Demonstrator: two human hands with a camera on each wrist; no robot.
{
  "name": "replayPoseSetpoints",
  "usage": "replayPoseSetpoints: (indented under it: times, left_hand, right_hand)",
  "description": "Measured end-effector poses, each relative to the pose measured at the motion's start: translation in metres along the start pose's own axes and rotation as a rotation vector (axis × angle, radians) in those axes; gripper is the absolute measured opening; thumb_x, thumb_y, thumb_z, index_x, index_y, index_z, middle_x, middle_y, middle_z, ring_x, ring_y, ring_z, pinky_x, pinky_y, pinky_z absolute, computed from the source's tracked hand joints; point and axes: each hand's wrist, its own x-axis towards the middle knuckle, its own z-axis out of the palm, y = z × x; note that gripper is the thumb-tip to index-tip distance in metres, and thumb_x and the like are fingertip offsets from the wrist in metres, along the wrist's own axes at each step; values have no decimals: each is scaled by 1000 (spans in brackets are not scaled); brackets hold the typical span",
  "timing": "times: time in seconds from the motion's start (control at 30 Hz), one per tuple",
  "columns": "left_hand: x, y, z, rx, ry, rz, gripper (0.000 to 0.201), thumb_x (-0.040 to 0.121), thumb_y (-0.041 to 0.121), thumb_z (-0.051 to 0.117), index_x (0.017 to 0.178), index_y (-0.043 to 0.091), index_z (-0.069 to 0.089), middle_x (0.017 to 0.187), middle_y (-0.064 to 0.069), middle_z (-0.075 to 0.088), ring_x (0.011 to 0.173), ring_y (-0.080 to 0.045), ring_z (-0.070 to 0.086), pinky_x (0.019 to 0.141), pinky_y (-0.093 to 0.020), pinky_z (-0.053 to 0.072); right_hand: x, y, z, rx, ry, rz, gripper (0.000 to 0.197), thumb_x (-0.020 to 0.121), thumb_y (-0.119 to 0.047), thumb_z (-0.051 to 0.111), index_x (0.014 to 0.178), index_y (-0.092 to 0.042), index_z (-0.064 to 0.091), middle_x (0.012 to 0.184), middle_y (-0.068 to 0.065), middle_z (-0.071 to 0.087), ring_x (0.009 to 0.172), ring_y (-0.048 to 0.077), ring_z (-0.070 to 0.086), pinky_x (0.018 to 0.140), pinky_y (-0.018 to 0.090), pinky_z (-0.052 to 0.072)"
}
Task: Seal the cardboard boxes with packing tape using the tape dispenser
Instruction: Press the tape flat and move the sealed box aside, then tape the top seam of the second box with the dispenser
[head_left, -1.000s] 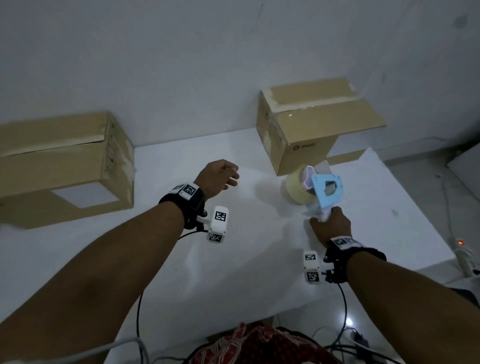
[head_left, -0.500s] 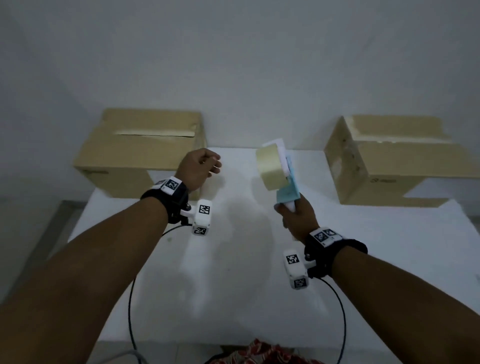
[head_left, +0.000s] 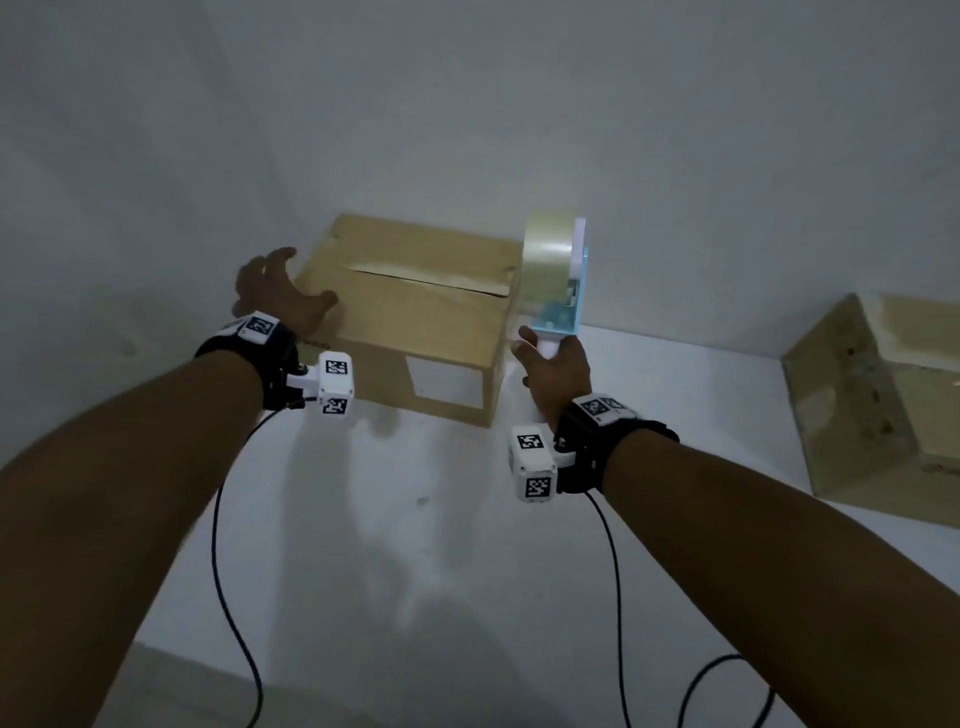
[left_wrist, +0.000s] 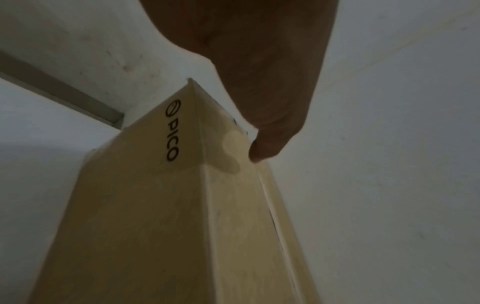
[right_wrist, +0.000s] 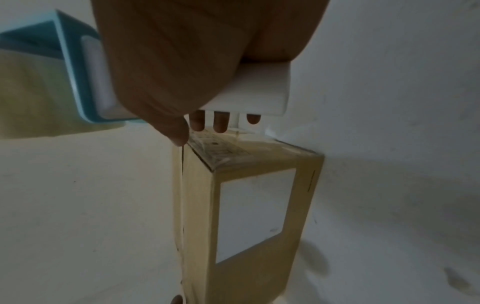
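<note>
Cardboard box (head_left: 415, 317): at twelve o'clock on the table (head_left: 415, 545), top seam running nine to three, untaped.
Tape dispenser (head_left: 558, 280): upright at its three-o'clock end, roll uppermost; right hand (head_left: 553, 371) gripped the handle.
Left hand (head_left: 278, 291): spread, thumb touching the nine-o'clock corner.
Step, seemingly: approach; next, lower the dispenser's mouth onto the seam.

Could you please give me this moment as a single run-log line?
left hand: open, at left box top corner | right hand: grips tape dispenser, raised at box's right end | top seam: untaped | right box: untouched
</note>
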Motion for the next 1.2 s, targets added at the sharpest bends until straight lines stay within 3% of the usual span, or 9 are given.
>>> replayPoseSetpoints:
  times: [0.13, 0.23, 0.37, 0.47, 0.6, 0.77, 0.83, 0.93, 1.2]
  left_hand:
    - [19, -6, 0, -24, -201, -148, 127, 65, 55, 83, 156, 18, 3, 162, -16, 12, 147, -35, 16, 115, -52, 25]
    - [19, -2, 7, -147, -232, -143, 125, 68, 52, 83, 156, 13, 3, 159, -13, 23, 144, -32, 29, 114, -44, 31]
    - [7, -2, 13, -81, -191, -123, 99, 77, 55, 73, 151, 5, 27, 152, -17, 38, 137, -34, 40, 110, -40, 35]
    - [-8, -2, 12, -210, -227, -71, 52, 86, 41, 65, 128, 11, 60, 127, -12, 63, 107, -31, 62, 91, -35, 49]
    - [-34, 4, 16, -339, -279, -83, 40, 84, 40, 62, 119, 20, 61, 118, -3, 65, 100, -26, 63, 91, -36, 50]
    - [-85, 43, 36, -440, -336, 4, 12, 92, 19, 60, 81, 24, 60, 96, -2, 65, 92, -25, 62, 85, -35, 49]
    - [-99, 53, 46, -508, -375, 2, 7, 91, 20, 62, 98, 22, 61, 110, -5, 65, 101, -27, 63, 92, -40, 51]
    - [-126, 70, 56, -561, -434, 44, 51, 93, 21, 62, 140, 25, 44, 121, -2, 59, 105, -23, 59, 91, -38, 51]
    - [-175, 110, 74, -420, -491, 200, 55, 93, 24, 55, 145, 35, 43, 132, -4, 59, 116, -25, 57, 99, -37, 47]
  right_hand:
    - [5, -6, 25, -54, 36, 5, 30, 85, -28, 70, 110, -16, 59, 101, -1, 63, 93, 22, 62, 86, 34, 50]
    - [8, -4, 31, -73, 40, 18, 18, 86, -29, 68, 89, -27, 51, 89, 2, 63, 86, 31, 68, 83, 47, 56]
    - [6, 2, 20, -149, 66, -39, 24, 83, -36, 66, 98, -20, 58, 93, 7, 68, 84, 31, 69, 80, 48, 58]
    - [3, 6, -2, -208, 80, -82, 24, 84, -34, 64, 96, -15, 58, 90, 10, 68, 79, 31, 67, 74, 47, 58]
    - [-5, 15, -47, -237, 119, -48, 25, 79, -34, 62, 90, -12, 62, 84, 12, 69, 76, 31, 67, 68, 43, 57]
    - [-29, 25, -107, -277, 168, -61, 25, 78, -31, 61, 83, -6, 60, 78, 14, 66, 71, 32, 64, 64, 40, 54]
    - [-41, 32, -132, -284, 194, -66, 23, 80, -27, 63, 85, -5, 61, 78, 16, 66, 70, 32, 64, 65, 45, 56]
    - [-60, 42, -167, -254, 237, -43, 28, 77, -28, 62, 92, -4, 65, 81, 19, 68, 68, 29, 64, 67, 49, 57]
    - [-95, 66, -231, -235, 288, -68, 37, 74, -37, 61, 94, -5, 65, 81, 18, 68, 74, 36, 66, 68, 56, 58]
